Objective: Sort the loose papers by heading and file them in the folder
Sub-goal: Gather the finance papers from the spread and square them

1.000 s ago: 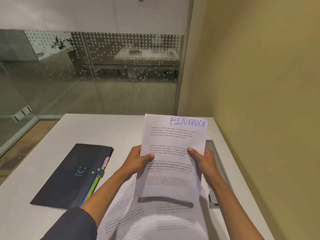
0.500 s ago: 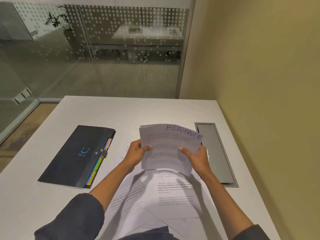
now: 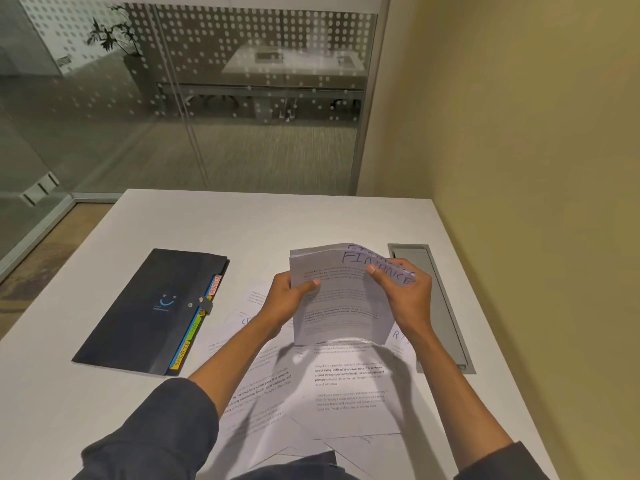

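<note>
On the left of the white table (image 3: 104,393) lies a closed black expanding folder (image 3: 145,313), its coloured tabs (image 3: 194,327) sticking out along its right edge. Just right of it, the left hand (image 3: 284,303) pinches the left edge of a small stack of papers headed FINANCE (image 3: 339,306), held above the table. The right hand (image 3: 405,296) grips the stack's upper right corner, bending it. Loose papers (image 3: 332,386) lie spread beneath, nearer the person. A grey cable hatch (image 3: 440,306) sits on the far right.

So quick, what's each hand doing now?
Left hand: holding the FINANCE papers by their left edge.
Right hand: pinching their top right corner.
</note>
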Available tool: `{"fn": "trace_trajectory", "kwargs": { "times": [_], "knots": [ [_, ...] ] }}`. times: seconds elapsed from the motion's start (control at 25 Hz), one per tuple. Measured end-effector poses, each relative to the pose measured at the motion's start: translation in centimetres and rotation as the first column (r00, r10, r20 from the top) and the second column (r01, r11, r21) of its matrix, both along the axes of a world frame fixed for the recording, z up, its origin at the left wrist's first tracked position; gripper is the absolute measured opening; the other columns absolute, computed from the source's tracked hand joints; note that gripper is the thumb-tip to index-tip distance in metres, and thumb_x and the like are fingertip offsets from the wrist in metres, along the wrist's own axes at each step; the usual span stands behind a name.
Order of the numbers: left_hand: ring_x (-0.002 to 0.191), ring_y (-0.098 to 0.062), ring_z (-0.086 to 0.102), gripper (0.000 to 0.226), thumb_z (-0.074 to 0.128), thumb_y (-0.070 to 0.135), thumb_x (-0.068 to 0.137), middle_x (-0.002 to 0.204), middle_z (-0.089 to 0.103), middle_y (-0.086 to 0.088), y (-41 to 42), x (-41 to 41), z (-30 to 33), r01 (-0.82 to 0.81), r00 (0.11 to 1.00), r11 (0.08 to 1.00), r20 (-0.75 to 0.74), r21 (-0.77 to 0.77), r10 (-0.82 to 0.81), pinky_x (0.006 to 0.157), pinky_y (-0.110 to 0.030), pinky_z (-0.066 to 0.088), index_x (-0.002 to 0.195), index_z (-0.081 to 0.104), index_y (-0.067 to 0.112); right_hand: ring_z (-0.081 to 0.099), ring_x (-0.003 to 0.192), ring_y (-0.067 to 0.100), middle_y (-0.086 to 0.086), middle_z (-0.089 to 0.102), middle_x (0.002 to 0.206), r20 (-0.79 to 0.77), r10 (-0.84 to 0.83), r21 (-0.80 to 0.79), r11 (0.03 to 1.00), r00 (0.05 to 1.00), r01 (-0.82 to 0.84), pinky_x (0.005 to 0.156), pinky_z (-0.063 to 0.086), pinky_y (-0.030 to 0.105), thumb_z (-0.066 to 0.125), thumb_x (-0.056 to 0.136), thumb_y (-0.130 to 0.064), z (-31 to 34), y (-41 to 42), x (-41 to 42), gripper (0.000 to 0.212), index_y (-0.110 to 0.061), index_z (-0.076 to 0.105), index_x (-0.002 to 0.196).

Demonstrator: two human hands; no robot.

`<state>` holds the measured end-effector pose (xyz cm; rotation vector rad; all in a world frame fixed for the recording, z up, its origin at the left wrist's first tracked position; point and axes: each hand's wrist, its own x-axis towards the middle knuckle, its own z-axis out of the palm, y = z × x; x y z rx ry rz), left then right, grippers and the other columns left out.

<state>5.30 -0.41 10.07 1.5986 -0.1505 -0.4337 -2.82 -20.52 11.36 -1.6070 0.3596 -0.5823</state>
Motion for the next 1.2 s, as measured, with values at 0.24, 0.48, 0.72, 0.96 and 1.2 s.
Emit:
{"fn": "trace_trajectory", "kwargs": {
  "times": [0.24,0.48,0.72,0.96,1.2],
  "knots": [
    [0.085,-0.008,0.069,0.015,0.064,0.011,0.09,0.098,0.073,0.005,0.2,-0.5,-1.3,0.073,0.997,0.996,-0.038,0.05,-0.071,0.073,-0.022,0.054,0.099,0.069,0.023,0.069,0.088,0.014,0.002,0.073,0.095,-0.021,0.05,0.006,0.999,0.999,-0.05,0.075,0.057,0.025,0.084,0.074,-0.007,-1.3,-0.7,-0.2,0.026,-0.013,0.073,0.097],
    [0.092,-0.012,0.07,0.019,0.063,0.019,0.092,0.102,0.073,0.004,0.0,-1.3,-2.3,0.03,1.0,0.998,-0.007,0.051,-0.03,0.079,-0.026,0.055,0.11,0.068,0.017,0.069,0.081,0.006,0.004,0.073,0.092,0.008,0.029,0.079,0.996,1.0,-0.03,0.07,0.053,0.015,0.081,0.074,0.003,-1.6,-0.9,-1.0,0.027,-0.007,0.072,0.097],
    [0.088,-0.013,0.072,0.018,0.064,0.019,0.091,0.1,0.075,0.002,0.5,-1.2,-2.5,-0.025,1.0,1.0,-0.018,0.008,0.025,0.075,-0.026,0.054,0.108,0.069,0.015,0.074,0.081,0.016,0.005,0.076,0.097,-0.155,0.097,0.067,0.994,0.983,-0.087,0.064,0.059,0.023,0.08,0.079,-0.011,-3.3,-1.7,-1.4,0.026,-0.008,0.073,0.104],
    [0.084,-0.007,0.071,0.016,0.064,0.016,0.091,0.095,0.074,0.009,0.4,-0.9,-1.5,-0.048,0.999,0.998,-0.01,-0.033,0.047,0.066,-0.016,0.053,0.106,0.069,0.018,0.072,0.076,0.008,-0.005,0.074,0.093,-0.152,0.071,0.064,0.996,0.986,-0.062,0.061,0.054,0.016,0.074,0.085,-0.011,-3.7,-1.1,-1.3,0.02,-0.011,0.071,0.105],
    [0.096,-0.015,0.065,0.02,0.065,0.013,0.09,0.102,0.069,0.005,1.1,-2.5,-5.2,-0.008,0.997,0.995,-0.078,0.104,0.016,0.078,-0.025,0.05,0.109,0.063,0.019,0.069,0.091,0.017,0.0,0.071,0.1,-0.35,0.085,0.045,0.996,0.933,-0.074,0.067,0.053,0.018,0.069,0.09,-0.016,-6.9,0.4,-1.8,0.026,-0.007,0.067,0.115]
  ]
}}
